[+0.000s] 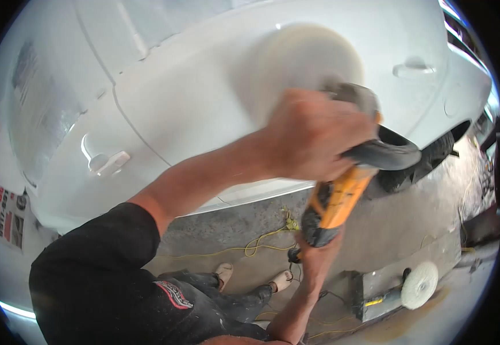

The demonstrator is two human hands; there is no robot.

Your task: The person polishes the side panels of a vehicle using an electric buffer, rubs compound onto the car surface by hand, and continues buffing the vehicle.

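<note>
An orange-and-black rotary polisher (342, 198) is held in both hands against the side of a white car (192, 98). My left hand (322, 135) is closed around the front, by the black loop handle (391, 150). Lower down, my right hand (322, 253) wraps the rear of the body; its fingers are partly hidden behind the tool. The round, pale pad (313, 57) lies against the door panel, smeared by motion. Two door handles show on the car, one left (110, 163) and one right (415, 69) of the polisher.
A yellow power cord (256, 244) trails over the concrete floor near my shoes (281, 280). At lower right, another polisher with a fluffy white pad (419, 284) rests on a grey bench (370, 310). The car's tyre (419, 167) is at right, a printed sign (8, 215) at far left.
</note>
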